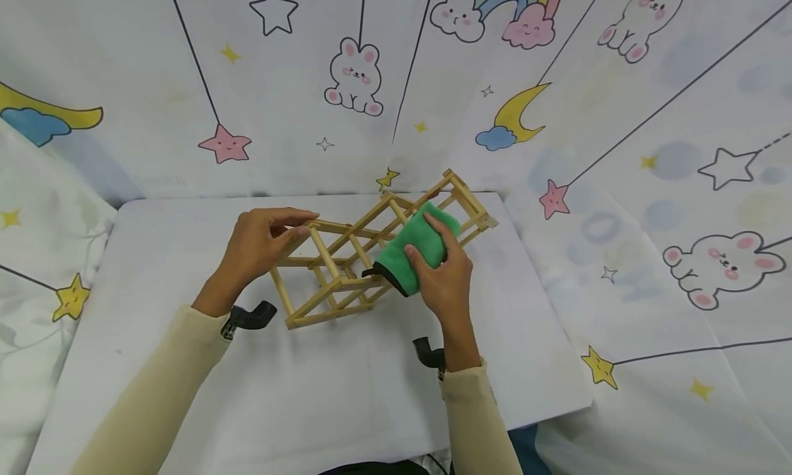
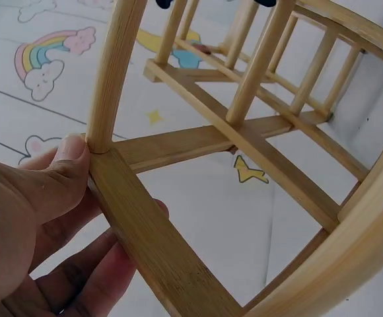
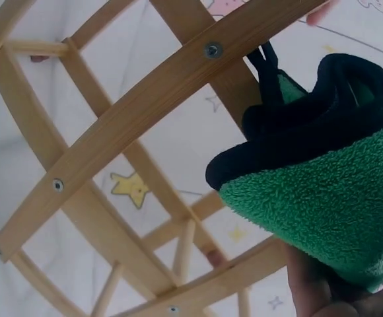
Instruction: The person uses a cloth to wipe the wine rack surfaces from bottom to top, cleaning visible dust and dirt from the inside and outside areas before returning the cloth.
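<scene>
A light wooden rack (image 1: pixel 331 315) of slats and round rods, like a folding bottle rack, slants across the white table. My left hand (image 1: pixel 254 245) pinches its left upper corner. In the left wrist view, the thumb (image 2: pixel 72 148) lies at the joint of a rod and a slat (image 2: pixel 165 244), with the fingers beneath. My right hand (image 1: pixel 445 275) grips a folded green towel (image 1: pixel 421 245) with dark edging against the rack's right-hand part. The right wrist view shows the towel (image 3: pixel 317 205) close by a slat with metal screws (image 3: pixel 212 51); its dark hanging loop (image 3: pixel 267 72) sticks out.
The white tabletop (image 1: pixel 346 392) lies under the rack, its back edge just behind it. A white cloth (image 1: pixel 297 166) printed with rabbits, stars and moons hangs behind and at the sides. Black camera mounts (image 1: pixel 254 317) sit on both wrists.
</scene>
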`<move>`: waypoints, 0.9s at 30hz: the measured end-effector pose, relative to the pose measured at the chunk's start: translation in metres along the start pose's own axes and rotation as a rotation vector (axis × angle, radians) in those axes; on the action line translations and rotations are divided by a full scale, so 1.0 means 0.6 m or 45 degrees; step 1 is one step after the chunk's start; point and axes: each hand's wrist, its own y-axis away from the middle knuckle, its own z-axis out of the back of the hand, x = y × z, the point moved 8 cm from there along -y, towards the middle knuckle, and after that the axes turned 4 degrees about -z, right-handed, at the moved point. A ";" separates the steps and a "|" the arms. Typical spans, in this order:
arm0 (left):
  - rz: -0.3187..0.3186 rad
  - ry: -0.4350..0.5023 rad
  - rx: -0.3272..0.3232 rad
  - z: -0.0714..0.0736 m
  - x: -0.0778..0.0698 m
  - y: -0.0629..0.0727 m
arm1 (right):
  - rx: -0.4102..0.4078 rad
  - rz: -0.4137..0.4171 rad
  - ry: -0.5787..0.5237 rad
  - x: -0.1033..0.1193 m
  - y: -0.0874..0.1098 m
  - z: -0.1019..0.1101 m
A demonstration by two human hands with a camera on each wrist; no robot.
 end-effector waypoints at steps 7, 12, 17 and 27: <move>-0.045 0.006 -0.059 -0.007 -0.013 0.012 | 0.073 0.055 -0.043 -0.005 -0.027 0.006; -0.020 0.040 -0.068 -0.018 -0.022 0.026 | 0.140 0.052 -0.076 -0.010 -0.053 0.007; -0.001 0.112 -0.088 -0.028 -0.031 0.039 | 0.206 0.032 -0.105 -0.013 -0.079 0.003; 0.033 0.303 -0.154 -0.053 -0.047 0.068 | 0.221 0.024 -0.125 -0.010 -0.110 -0.008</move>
